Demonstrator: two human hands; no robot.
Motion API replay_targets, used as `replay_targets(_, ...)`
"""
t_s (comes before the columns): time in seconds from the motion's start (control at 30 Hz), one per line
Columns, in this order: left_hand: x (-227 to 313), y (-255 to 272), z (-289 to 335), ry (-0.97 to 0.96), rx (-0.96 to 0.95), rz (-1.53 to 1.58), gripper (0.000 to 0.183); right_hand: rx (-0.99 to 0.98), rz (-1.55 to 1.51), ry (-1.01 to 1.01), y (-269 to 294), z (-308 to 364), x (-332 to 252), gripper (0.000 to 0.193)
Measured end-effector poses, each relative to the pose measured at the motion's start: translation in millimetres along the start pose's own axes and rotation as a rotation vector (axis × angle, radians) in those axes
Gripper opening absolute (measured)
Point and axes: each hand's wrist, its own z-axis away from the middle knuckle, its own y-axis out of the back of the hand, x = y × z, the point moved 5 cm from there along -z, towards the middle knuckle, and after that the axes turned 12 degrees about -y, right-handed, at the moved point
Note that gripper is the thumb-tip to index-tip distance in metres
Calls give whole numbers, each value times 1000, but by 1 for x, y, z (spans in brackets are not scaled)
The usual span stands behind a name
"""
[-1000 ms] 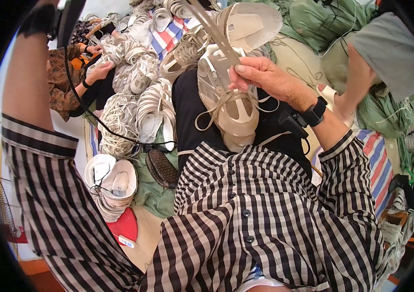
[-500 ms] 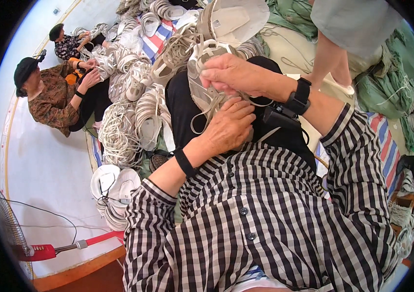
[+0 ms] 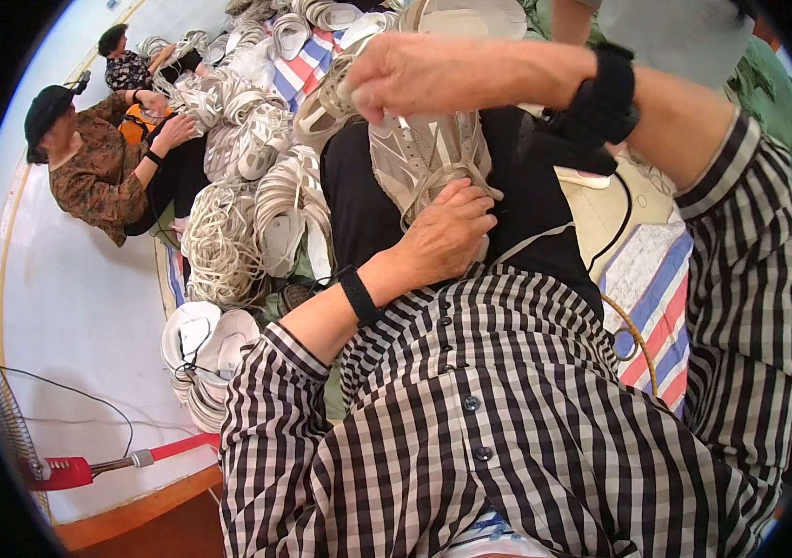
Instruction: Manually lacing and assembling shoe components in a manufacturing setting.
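Since the shoe (image 3: 399, 167) lies across the dark trousers (image 3: 349, 191), toe to the body, the lap probably acts as the support. Left hand (image 3: 447, 231) sits over the toe, fingers part-curled at the knotted laces (image 3: 439, 179), likely steadying it; actual grip hidden, can't tell. Right hand (image 3: 414, 76) hangs over the shoe's far end, fingers bent in, nearly closed; blurred, can't tell if they have a lace.

Second shoe (image 3: 314, 123) just left of the right fingers.

Containers: can't make out any for sure. Left of the left fingers, loose lace bundle (image 3: 224, 242) and nested shoe parts (image 3: 279, 237), probably stacked to save room. Lower left: white shoe parts (image 3: 233, 339), black cord (image 3: 193, 356) on them, likely keeping the set together.

Far upper left of the fingers: shoe pile (image 3: 258, 153), co-worker's hand (image 3: 173, 133) beside it.
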Motion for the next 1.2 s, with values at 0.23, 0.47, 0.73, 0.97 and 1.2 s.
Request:
replay_targets(0.23, -4, -11, -3, -17, 37, -16, 29, -2, 1, 43, 43, -53, 11, 22)
replay_targets(0.47, -11, -14, -1, 33, 9, 14, 27, 130, -11, 77, 56, -38, 4, 24)
replay_targets(0.73, -3, -7, -3, 18, 9, 117, 31, 298, -21, 102, 89, -4, -8, 25)
replay_targets(0.97, -6, 22, -8, 64, 216, 381, 25, 462, 1, 124, 126, 33, -23, 27)
replay_targets(1.2, -18, 31, -5, 7, 290, 166, 20, 542, 82, 260, 147, 59, -72, 30)
